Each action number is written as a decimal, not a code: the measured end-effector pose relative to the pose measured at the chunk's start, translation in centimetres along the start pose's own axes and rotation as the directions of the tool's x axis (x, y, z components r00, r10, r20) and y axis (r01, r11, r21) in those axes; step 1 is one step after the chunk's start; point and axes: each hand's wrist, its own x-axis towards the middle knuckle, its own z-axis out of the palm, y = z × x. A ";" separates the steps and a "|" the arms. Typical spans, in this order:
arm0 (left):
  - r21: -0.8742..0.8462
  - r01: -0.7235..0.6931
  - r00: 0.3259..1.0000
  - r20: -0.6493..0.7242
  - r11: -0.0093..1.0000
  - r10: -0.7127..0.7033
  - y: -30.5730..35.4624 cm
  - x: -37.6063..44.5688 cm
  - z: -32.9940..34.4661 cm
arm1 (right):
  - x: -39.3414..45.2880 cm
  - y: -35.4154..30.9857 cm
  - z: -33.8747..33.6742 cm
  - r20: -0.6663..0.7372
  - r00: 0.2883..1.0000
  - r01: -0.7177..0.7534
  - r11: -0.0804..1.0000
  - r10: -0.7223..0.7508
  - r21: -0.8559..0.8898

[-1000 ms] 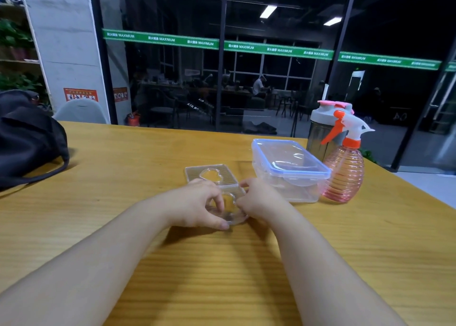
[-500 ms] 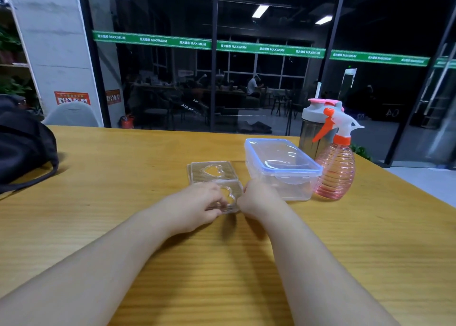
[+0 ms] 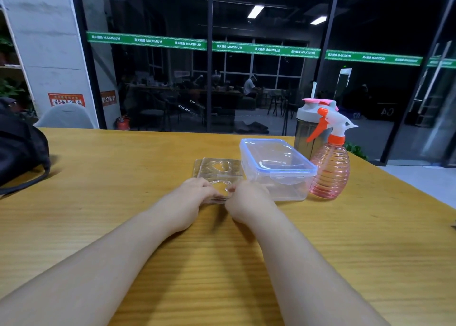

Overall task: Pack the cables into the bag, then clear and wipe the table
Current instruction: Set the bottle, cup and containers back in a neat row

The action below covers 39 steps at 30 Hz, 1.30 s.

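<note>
A clear plastic clamshell tray (image 3: 217, 169) with heart-shaped hollows lies open on the wooden table (image 3: 123, 177), mid-table. My left hand (image 3: 195, 195) and my right hand (image 3: 246, 197) hold its near half from either side, fingers curled on its edges. A black bag (image 3: 19, 150) sits at the table's far left edge. No cables are visible.
A clear lidded food box (image 3: 276, 167) stands just right of the tray. Behind it are a pink spray bottle (image 3: 330, 170) with an orange trigger and a shaker bottle (image 3: 306, 126). A glass wall runs past the table's far edge, and a pale chair back (image 3: 64, 117) shows at far left.
Both hands have pushed the tray's near half forward and flatter onto the table. The view has shifted slightly right, so the bag sits farther left.
</note>
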 end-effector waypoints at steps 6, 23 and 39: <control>0.014 0.149 0.988 -0.038 0.989 -0.149 -0.3 -0.4 -0.2 | 0.4 -0.1 1.4 0.026 0.989 0.146 0.989 -0.147 0.036; 0.078 0.118 0.993 -0.040 0.990 -0.115 -0.1 -0.3 -0.8 | 0.6 0.1 1.8 0.040 0.983 0.176 0.982 -0.179 0.067; 0.048 0.113 0.991 -0.072 0.992 -0.109 -0.3 -0.1 -0.7 | 1.0 -0.1 2.2 0.036 0.987 0.152 0.988 -0.154 0.037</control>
